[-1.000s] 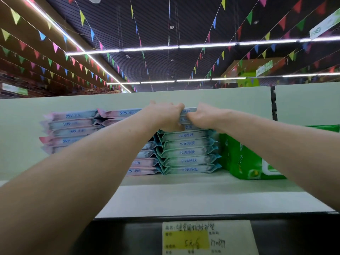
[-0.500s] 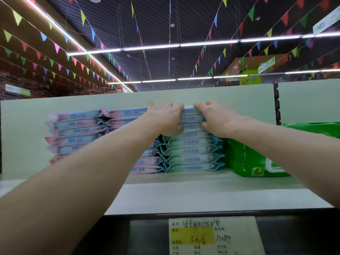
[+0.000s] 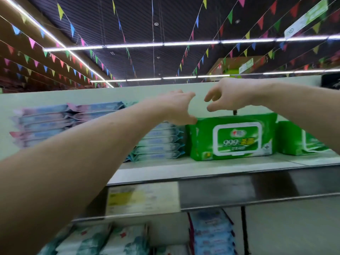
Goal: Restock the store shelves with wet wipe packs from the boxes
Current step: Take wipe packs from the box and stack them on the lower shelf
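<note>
Nearest, on the lower shelf, white-and-teal wipe packs (image 3: 103,240) and a column of blue packs (image 3: 211,230) are seen, blurred. Above them a price label (image 3: 141,197) is fixed to the front rail of the top shelf (image 3: 211,170).

On that shelf, flat wet wipe packs are stacked in a teal pile (image 3: 161,142) and pink-blue piles (image 3: 46,122) further left. A green wet wipe pack (image 3: 233,137) stands just beside the teal pile, and a second green pack (image 3: 298,142) follows on the right.

Left hand (image 3: 176,105): fingers spread, nothing held. Its thumb is at the green pack's upper left corner, but contact cannot be confirmed. Right hand (image 3: 230,96): fingers loosely curled, nothing held, poised above the green pack. The back panel (image 3: 92,98) shows bare above the piles.

Judgement: this section is largely stocked. No box is in view, so the stock still to be shelved cannot be told.
</note>
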The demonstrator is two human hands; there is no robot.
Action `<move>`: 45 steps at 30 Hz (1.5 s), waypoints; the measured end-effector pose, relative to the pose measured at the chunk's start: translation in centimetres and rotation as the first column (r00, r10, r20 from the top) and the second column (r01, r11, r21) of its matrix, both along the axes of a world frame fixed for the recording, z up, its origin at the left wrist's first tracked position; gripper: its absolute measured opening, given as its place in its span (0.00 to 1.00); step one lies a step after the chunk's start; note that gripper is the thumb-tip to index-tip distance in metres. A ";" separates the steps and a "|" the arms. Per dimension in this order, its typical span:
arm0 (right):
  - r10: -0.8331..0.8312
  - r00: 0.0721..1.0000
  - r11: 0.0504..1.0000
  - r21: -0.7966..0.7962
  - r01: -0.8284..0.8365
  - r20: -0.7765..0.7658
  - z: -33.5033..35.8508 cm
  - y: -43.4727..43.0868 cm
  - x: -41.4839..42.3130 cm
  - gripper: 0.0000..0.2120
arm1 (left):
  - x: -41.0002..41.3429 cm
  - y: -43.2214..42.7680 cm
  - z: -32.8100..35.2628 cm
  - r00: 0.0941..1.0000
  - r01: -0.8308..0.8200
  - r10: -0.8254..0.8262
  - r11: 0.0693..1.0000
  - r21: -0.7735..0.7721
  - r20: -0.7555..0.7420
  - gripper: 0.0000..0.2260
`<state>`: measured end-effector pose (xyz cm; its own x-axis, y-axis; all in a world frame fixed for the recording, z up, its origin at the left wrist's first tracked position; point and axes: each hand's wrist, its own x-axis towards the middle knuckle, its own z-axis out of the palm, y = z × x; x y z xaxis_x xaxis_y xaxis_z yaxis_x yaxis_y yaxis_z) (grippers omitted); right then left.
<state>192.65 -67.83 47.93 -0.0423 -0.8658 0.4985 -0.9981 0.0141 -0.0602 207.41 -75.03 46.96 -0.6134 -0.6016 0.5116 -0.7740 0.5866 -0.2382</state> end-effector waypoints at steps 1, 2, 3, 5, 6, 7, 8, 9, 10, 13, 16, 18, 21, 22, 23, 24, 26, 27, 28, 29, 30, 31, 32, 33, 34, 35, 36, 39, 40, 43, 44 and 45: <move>-0.005 1.000 1.000 0.008 0.005 0.009 -0.1 0.6 -1.5 0.21 | -1.4 0.7 -0.1 1.000 0.018 -0.018 1.000 0.018 0.010 0.37; -0.009 1.000 1.000 0.021 0.008 0.018 0.0 1.2 -3.0 0.21 | -2.7 1.4 -0.1 0.999 0.027 -0.028 0.998 0.053 0.017 0.37; -0.010 1.000 0.999 0.046 0.008 0.027 0.0 1.7 -4.4 0.22 | -4.0 2.1 0.0 0.999 0.028 -0.030 0.993 0.113 0.020 0.38; -0.014 0.999 0.992 0.127 0.009 0.039 0.3 2.5 -7.4 0.27 | -6.5 3.0 0.2 0.999 0.010 -0.021 0.974 0.228 0.045 0.40; -0.018 0.999 0.984 0.178 0.011 0.037 0.3 2.8 -8.7 0.30 | -7.6 3.2 0.3 0.998 -0.006 -0.011 0.967 0.255 0.065 0.43; -0.024 0.999 0.974 0.228 0.017 0.028 0.3 3.0 -9.9 0.32 | -8.6 3.2 0.4 0.996 -0.029 0.006 0.963 0.268 0.084 0.45; -0.028 1.000 0.962 0.271 0.025 0.007 0.1 3.1 -11.0 0.33 | -9.6 3.1 0.3 0.995 -0.058 0.032 0.960 0.275 0.099 0.48; -0.027 0.999 0.952 0.303 0.034 -0.026 -0.2 3.1 -11.9 0.34 | -10.4 2.8 0.1 0.992 -0.093 0.063 0.955 0.280 0.113 0.50; -0.020 0.998 0.945 0.326 0.037 -0.058 -0.6 2.9 -12.7 0.33 | -11.1 2.5 -0.2 0.988 -0.126 0.092 0.949 0.290 0.125 0.51; 0.054 0.996 0.948 0.318 -0.030 -0.066 -2.1 1.6 -14.5 0.24 | -12.2 1.6 -1.2 0.978 -0.198 0.161 0.921 0.337 0.136 0.51; 0.117 0.993 0.952 0.287 -0.106 -0.023 -2.5 0.0 -15.6 0.22 | -12.4 1.2 -1.4 0.977 -0.209 0.179 0.908 0.362 0.115 0.44; 0.134 0.991 0.934 0.331 -0.132 0.019 -2.1 -0.7 -15.9 0.26 | -12.6 1.4 -1.1 0.975 -0.221 0.186 0.896 0.386 0.125 0.37; 0.132 0.990 0.902 0.408 -0.138 0.045 -1.5 -1.6 -15.8 0.31 | -12.8 1.3 -0.8 0.969 -0.240 0.197 0.888 0.393 0.148 0.34; 0.130 0.991 0.899 0.418 -0.133 0.037 -1.5 -1.9 -15.7 0.31 | -12.8 1.2 -0.8 0.969 -0.241 0.197 0.887 0.393 0.148 0.33; 0.127 0.992 0.898 0.422 -0.126 0.027 -1.4 -2.2 -15.8 0.31 | -12.8 1.0 -0.8 0.969 -0.241 0.198 0.886 0.397 0.146 0.32; 0.123 0.992 0.898 0.424 -0.119 0.017 -1.4 -2.5 -15.8 0.30 | -12.7 1.0 -0.8 0.970 -0.240 0.199 0.885 0.399 0.143 0.31; 0.123 0.992 0.892 0.436 -0.121 0.023 -1.3 -2.8 -15.9 0.28 | -12.6 0.9 -0.8 0.971 -0.235 0.194 0.889 0.393 0.141 0.32; 0.129 0.991 0.887 0.443 -0.131 0.034 -1.3 -2.9 -16.0 0.27 | -12.6 0.9 -0.8 0.971 -0.232 0.191 0.892 0.388 0.141 0.32; 0.137 0.990 0.886 0.442 -0.143 0.045 -1.3 -3.0 -16.0 0.25 | -12.5 0.9 -0.8 0.972 -0.228 0.188 0.895 0.383 0.140 0.32; 0.145 0.988 0.888 0.433 -0.155 0.055 -1.3 -3.0 -16.0 0.23 | -12.4 0.9 -0.8 0.973 -0.222 0.183 0.899 0.377 0.138 0.32; 0.152 0.987 0.893 0.419 -0.163 0.061 -1.4 -3.0 -15.9 0.22 | -12.2 0.9 -0.9 0.976 -0.213 0.175 0.904 0.370 0.134 0.32; 0.159 0.985 0.897 0.408 -0.172 0.066 -1.5 -3.1 -15.8 0.21 | -12.0 0.9 -1.0 0.978 -0.202 0.167 0.909 0.364 0.127 0.32; 0.165 0.983 0.898 0.400 -0.181 0.074 -1.6 -3.1 -15.7 0.21 | -11.7 0.9 -1.1 0.980 -0.193 0.160 0.913 0.360 0.120 0.32; 0.171 0.982 0.900 0.392 -0.190 0.084 -1.6 -3.2 -15.6 0.21 | -11.4 0.9 -1.1 0.981 -0.185 0.154 0.915 0.359 0.114 0.32; 0.171 0.981 0.903 0.384 -0.193 0.089 -1.7 -3.3 -15.4 0.22 | -11.2 0.8 -1.1 0.982 -0.181 0.151 0.915 0.360 0.109 0.31; 0.174 0.980 0.906 0.376 -0.196 0.092 -1.7 -3.3 -15.1 0.22 | -10.9 0.7 -1.1 0.982 -0.181 0.152 0.915 0.362 0.108 0.31; 0.179 0.980 0.908 0.368 -0.199 0.089 -1.7 -3.4 -14.8 0.22 | -10.5 0.6 -1.0 0.982 -0.185 0.155 0.914 0.362 0.113 0.31; 0.208 0.974 0.909 0.350 -0.226 0.088 -1.9 -3.9 -13.9 0.20 | -9.5 -0.1 -1.0 0.978 -0.200 0.164 0.910 0.364 0.127 0.31; 0.210 0.973 0.908 0.352 -0.229 0.092 -2.0 -4.0 -13.7 0.20 | -9.3 -0.2 -1.0 0.978 -0.200 0.164 0.908 0.368 0.128 0.31; 0.207 0.978 0.909 0.366 -0.198 0.015 -1.9 -3.6 -13.0 0.27 | -9.0 -0.2 -1.1 0.980 -0.194 0.163 0.900 0.390 0.110 0.33; 0.195 0.980 0.922 0.351 -0.166 -0.049 -1.9 -3.3 -12.8 0.32 | -9.1 -0.1 -1.2 0.981 -0.193 0.166 0.898 0.396 0.101 0.33; 0.181 0.975 0.941 0.313 -0.132 -0.131 -2.0 -2.9 -12.6 0.37 | -9.1 0.0 -1.2 0.981 -0.193 0.168 0.899 0.394 0.097 0.33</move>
<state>180.07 -70.72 45.92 0.1633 -0.9653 0.2036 -0.9855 -0.1501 0.0789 198.32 -75.07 45.75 -0.4966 -0.8510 0.1709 -0.8674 0.4937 -0.0621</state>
